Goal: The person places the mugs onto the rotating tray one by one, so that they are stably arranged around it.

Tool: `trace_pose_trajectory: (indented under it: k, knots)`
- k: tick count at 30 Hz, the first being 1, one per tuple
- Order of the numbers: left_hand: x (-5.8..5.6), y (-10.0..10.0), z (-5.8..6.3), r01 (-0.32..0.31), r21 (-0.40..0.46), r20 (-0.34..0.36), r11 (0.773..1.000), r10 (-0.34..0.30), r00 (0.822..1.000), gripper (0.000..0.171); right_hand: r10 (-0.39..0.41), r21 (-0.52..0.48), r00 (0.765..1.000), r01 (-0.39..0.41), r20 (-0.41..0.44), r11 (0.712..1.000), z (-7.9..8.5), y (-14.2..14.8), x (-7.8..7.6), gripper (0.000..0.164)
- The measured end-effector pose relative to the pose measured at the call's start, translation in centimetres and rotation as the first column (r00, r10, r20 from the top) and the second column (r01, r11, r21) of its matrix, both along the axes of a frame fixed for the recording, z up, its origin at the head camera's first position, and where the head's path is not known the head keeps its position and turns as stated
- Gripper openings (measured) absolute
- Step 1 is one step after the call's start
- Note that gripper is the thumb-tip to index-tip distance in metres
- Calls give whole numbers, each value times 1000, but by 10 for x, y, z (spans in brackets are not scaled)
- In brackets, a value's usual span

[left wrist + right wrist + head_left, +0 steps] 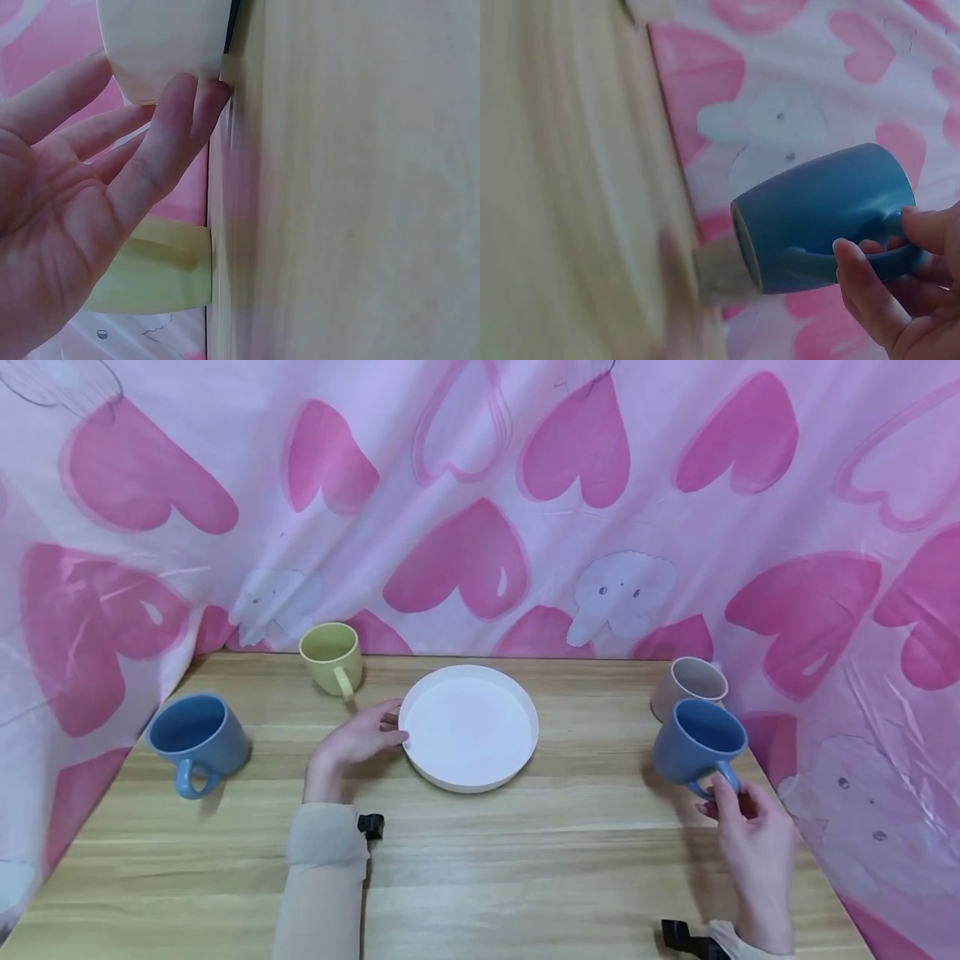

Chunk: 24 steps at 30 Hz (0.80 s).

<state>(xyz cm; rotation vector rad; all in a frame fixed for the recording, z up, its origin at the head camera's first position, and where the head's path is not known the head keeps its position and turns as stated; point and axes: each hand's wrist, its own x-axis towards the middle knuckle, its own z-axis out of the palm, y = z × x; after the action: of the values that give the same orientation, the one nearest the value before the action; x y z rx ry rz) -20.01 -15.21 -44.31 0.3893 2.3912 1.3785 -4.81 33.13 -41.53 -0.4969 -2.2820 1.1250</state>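
My right hand (757, 843) grips the handle of a blue mug (697, 743). In the right wrist view that mug (825, 217) is raised above the tabletop, with its base showing at a slant. My left hand (356, 743) holds the left edge of a round white plate (468, 727) with a raised rim. From the left wrist, the fingertips (176, 101) lie against the side and lower edge of the plate (165, 45). A yellow-green mug (330, 660) stands just beyond the left hand, its handle toward me.
A second blue mug (197, 743) stands at the left of the wooden table (525, 868). Behind the raised mug is a pale grey-beige mug (686, 685), partly hidden by it. Pink heart-patterned cloth (465, 552) hangs along the back and sides.
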Motion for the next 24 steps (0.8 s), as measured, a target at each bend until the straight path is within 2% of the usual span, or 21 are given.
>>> trace_pose_trajectory:
  k: [3,6,9,13,15,18,22,24]
  knots:
    - [1,0,0,5,17,11,1000,-6,1000,62,64,52,994,-60,-89,997,10,-10,-6,17]
    - [2,1,0,-1,24,9,1000,1,1000,62,146,83,977,-134,-157,987,22,-21,-14,14]
    - [3,2,0,1,16,-8,1000,-1,1000,61,243,-34,949,-254,-200,966,34,-34,-25,14]
    - [5,4,0,7,4,-11,1000,-7,1000,59,370,-216,896,-423,-247,880,43,-51,-40,13]
    - [6,5,0,14,1,-12,1000,-14,1000,59,431,-226,865,-487,-257,844,45,-61,-46,13]
    - [6,5,2,9,-11,-19,1000,-9,1000,59,489,-209,824,-551,-286,808,46,-77,-58,12]
    - [6,4,4,-12,-15,-24,1000,12,1000,58,542,-273,756,-644,-366,715,43,-100,-81,12]
    - [6,4,6,-14,-24,-28,1000,14,1000,58,559,-290,735,-671,-384,683,39,-111,-93,12]
